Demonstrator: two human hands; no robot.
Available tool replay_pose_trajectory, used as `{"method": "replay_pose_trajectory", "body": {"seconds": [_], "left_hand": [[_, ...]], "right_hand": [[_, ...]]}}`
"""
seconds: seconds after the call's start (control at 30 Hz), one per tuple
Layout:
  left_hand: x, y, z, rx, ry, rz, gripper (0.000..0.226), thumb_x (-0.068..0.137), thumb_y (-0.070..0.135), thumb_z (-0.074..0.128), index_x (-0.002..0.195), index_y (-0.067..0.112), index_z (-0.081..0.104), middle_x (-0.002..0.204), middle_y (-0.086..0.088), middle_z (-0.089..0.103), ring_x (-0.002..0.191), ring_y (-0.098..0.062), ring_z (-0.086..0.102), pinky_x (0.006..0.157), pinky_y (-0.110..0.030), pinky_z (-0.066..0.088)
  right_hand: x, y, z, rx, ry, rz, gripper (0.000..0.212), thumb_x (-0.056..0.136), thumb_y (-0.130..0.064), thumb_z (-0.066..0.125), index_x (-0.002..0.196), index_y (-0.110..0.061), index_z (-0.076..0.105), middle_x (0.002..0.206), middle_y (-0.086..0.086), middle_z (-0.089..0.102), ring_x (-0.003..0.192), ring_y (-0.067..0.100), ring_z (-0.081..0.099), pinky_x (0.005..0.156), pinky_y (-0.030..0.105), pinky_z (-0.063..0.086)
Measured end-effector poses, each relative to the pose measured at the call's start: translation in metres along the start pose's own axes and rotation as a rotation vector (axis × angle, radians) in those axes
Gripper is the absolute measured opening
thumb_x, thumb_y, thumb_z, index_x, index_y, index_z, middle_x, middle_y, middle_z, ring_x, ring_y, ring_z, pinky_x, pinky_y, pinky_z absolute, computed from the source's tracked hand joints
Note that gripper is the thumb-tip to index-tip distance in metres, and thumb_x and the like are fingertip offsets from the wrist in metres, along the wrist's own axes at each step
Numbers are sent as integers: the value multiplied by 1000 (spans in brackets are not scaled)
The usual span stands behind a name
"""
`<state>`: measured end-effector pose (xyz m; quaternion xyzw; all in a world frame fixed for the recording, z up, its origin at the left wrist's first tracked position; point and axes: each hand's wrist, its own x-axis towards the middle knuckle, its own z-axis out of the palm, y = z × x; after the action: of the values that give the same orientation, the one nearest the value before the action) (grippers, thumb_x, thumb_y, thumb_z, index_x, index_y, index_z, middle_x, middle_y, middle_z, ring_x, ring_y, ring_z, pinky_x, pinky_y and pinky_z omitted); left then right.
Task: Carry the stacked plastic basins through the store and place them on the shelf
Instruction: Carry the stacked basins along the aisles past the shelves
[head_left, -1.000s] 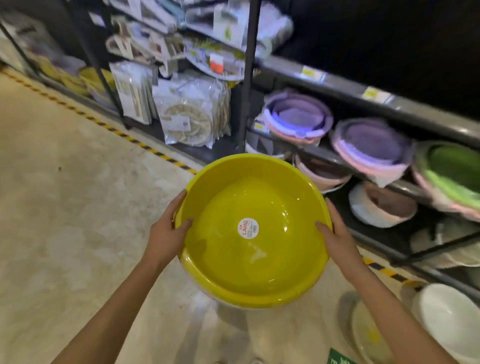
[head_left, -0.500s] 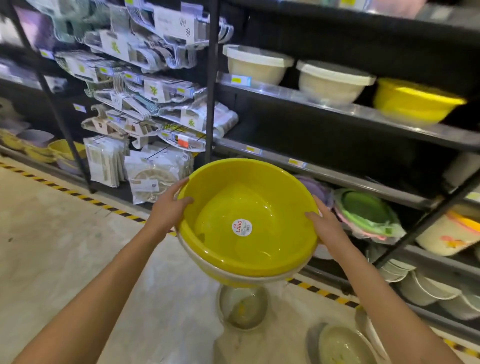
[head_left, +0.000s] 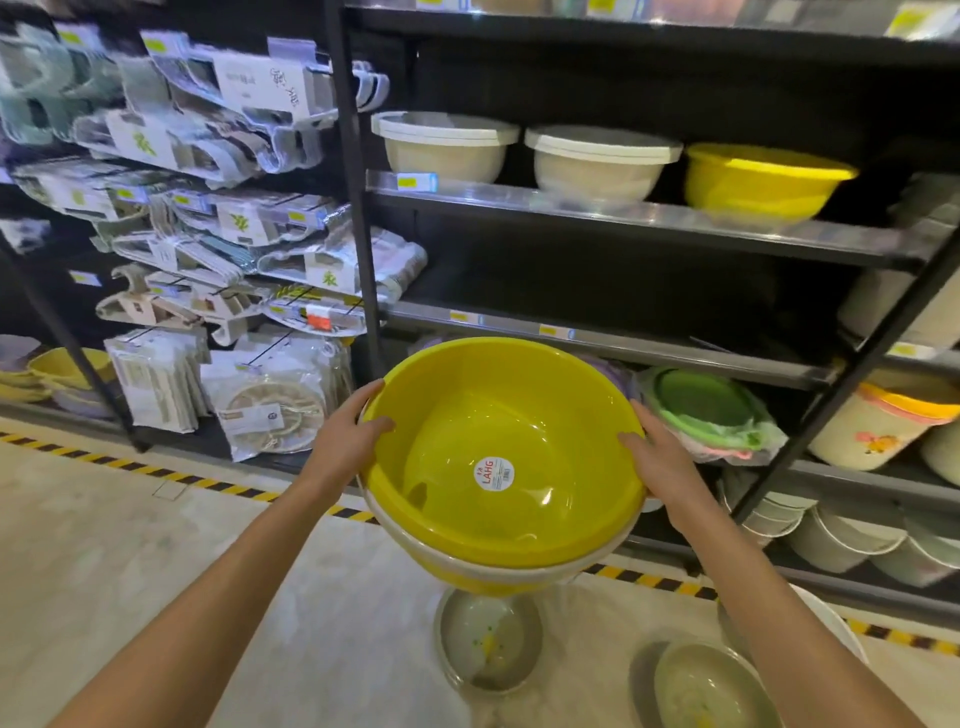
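Note:
I hold a stack of plastic basins (head_left: 498, 405) in front of me at chest height. The top basin is yellow with a round white sticker inside; a white rim and another yellow one show under it. My left hand (head_left: 345, 439) grips the left rim and my right hand (head_left: 657, 460) grips the right rim. The stack is tilted slightly toward me. It hangs just in front of the black store shelf (head_left: 623, 343), below a dark shelf level that looks bare. The level above carries two white basins (head_left: 597, 161) and a yellow basin (head_left: 758, 182).
Packaged hangers (head_left: 223, 156) and bagged goods fill the rack on the left. Green and pink basins (head_left: 711, 415) sit on a lower shelf right of the stack, white tubs (head_left: 841, 540) below them. Two basins (head_left: 488, 644) stand on the floor. Yellow-black tape (head_left: 156, 470) marks the floor edge.
The view has lifted and moved closer to the shelf, showing the upper levels. The basin stack has risen with my hands; the grip on both rims is the same.

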<state>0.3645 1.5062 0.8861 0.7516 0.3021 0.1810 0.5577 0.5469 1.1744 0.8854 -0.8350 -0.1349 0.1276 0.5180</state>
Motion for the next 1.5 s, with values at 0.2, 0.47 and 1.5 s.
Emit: {"method": "replay_pose_trajectory", "body": {"seconds": [0.2,0.47,1.5], "left_hand": [[49,0,32,32,-21,25,58,91,19,62,139,46,45,129,3,51,110,-28,58,89,-54,54],[118,-11,82,156,-17,33,62,93,21,64,141,51,38,143,-4,50,112,-33,60,86,-57,56],[253,-339,235,209,-325,-176,64,96,17,62,144,49,34,145,18,41,126,-21,46,101,-43,43]], "right_hand": [[45,21,1,11,35,39,57,101,-33,46,153,-44,26,157,0,38,131,27,48,104,49,45],[121,45,-8,20,39,56,54,101,-36,45,151,-48,28,153,-1,45,126,24,51,100,43,45],[193,350,152,-131,145,436,58,97,-7,49,146,-32,31,93,-18,61,65,13,63,45,14,49]]}}
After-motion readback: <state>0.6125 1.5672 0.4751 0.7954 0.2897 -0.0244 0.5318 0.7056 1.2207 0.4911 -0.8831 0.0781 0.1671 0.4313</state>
